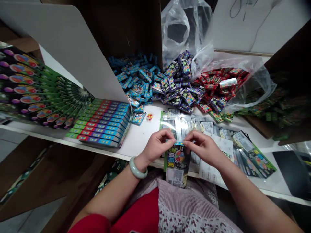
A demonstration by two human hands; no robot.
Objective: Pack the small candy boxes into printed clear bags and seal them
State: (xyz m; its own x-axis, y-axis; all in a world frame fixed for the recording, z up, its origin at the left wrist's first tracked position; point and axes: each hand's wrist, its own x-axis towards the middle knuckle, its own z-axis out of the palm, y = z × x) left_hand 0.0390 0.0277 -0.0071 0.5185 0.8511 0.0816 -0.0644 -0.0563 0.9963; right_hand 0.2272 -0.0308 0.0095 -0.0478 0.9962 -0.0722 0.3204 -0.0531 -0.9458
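Note:
In the middle of the bench edge, my left hand [159,145], with a pale green bangle at the wrist, pinches the top left corner of a black printed candy pack [177,158]. Opposite it, my right hand [205,147] pinches the top right corner. A narrow blue strip [179,143] shows between the two sets of fingertips; whether it belongs to a small box inside is hard to tell. The pack hangs over the front edge, its printing turned toward me. Behind and beneath my hands lie clear-fronted flat packs [184,124].
Small blue boxes [138,81], purple boxes [182,90] and red boxes [213,81] are heaped at the back. Clear plastic bags [259,74] surround some. An open carton on the left holds a row of finished-looking packs [102,121]. A small candy sachet [149,116] lies nearby.

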